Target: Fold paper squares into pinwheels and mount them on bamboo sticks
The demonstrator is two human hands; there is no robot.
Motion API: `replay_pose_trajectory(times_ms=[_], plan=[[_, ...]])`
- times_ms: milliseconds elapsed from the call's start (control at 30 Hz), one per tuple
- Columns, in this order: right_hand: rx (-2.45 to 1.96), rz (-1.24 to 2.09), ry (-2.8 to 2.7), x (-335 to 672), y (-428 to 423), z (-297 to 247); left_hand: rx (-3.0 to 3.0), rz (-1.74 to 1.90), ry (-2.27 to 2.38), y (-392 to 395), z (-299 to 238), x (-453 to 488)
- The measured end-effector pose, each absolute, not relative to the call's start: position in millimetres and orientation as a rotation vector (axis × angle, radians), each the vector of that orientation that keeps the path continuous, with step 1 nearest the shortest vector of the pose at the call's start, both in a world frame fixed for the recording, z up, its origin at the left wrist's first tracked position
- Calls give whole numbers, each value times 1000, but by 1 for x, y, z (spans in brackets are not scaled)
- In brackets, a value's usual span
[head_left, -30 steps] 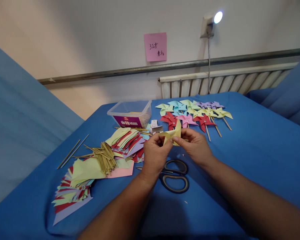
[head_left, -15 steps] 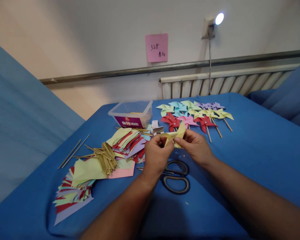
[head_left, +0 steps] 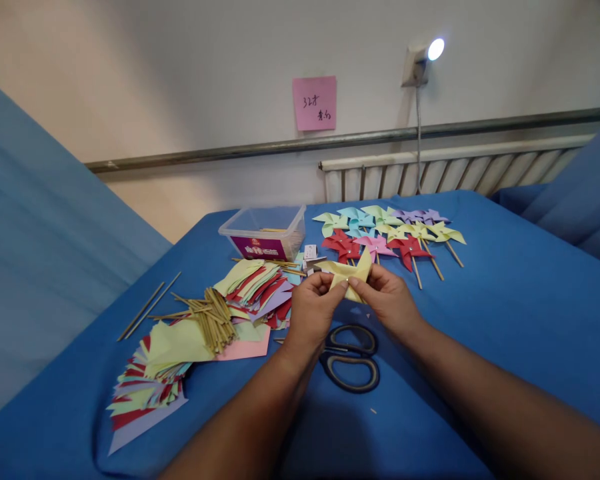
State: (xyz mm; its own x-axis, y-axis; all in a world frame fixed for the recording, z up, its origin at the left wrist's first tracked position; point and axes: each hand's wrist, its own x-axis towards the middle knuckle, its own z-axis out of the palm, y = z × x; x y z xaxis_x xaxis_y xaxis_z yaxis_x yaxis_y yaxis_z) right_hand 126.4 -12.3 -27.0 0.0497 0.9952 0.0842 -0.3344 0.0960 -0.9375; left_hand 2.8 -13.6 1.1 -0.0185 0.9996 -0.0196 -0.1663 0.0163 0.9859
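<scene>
Between my two hands I hold a pale yellow paper pinwheel (head_left: 361, 268), its blades folded in to the middle. A small shiny pin head shows at its centre, by my thumb tips. My left hand (head_left: 314, 308) is closed on the left side of the paper, fingers behind it. On the right side, my right hand (head_left: 391, 299) pinches it between thumb and fingers. Any stick behind the paper is hidden. Black-handled scissors (head_left: 353, 373) lie on the blue cloth just below my hands, their blades partly covered by my left wrist.
Several finished pinwheels (head_left: 375, 248) lie at the back right. A clear plastic box (head_left: 260, 248) stands at the back left, with small white boxes (head_left: 310, 252) beside it. Sticks (head_left: 213, 320) and stacks of coloured paper (head_left: 153, 387) cover the left side of the blue tablecloth (head_left: 480, 333).
My thumbs have come together at the pinwheel's centre, where a shiny pin head now shows. The paper has turned flatter toward me. The view has tilted up slightly.
</scene>
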Motion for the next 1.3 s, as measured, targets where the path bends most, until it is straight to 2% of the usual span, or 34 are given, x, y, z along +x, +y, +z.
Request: replay_pose_trajectory(times_ms=[167, 400, 500, 633, 733, 867, 1033, 1300], plan=[[-838, 1420, -869, 128, -15, -25, 1023, 1255, 1083, -12, 3, 0], [-940, 1315, -918, 125, -12, -30, 1196, 1229, 1155, -8, -2, -2], [-997, 1145, -995, 126, -6, -37, 1181, 1273, 1166, -5, -6, -2], [-1166, 624, -1201, 135, 1, -42, 1220, 1463, 1284, -6, -9, 0], [-1180, 243, -1405, 138, 0, -37, 1210, 1377, 1209, -13, -7, 4], [-1151, -44, -1621, 135, -4, -31, 1152, 1359, 1084, -22, -3, 11], [-1169, -248, -1759, 131, -4, -30, 1053, 1399, 1015, -24, 0, 13], [-1129, -261, -1896, 124, -13, -27, 971, 1405, 973, -17, -6, 8]])
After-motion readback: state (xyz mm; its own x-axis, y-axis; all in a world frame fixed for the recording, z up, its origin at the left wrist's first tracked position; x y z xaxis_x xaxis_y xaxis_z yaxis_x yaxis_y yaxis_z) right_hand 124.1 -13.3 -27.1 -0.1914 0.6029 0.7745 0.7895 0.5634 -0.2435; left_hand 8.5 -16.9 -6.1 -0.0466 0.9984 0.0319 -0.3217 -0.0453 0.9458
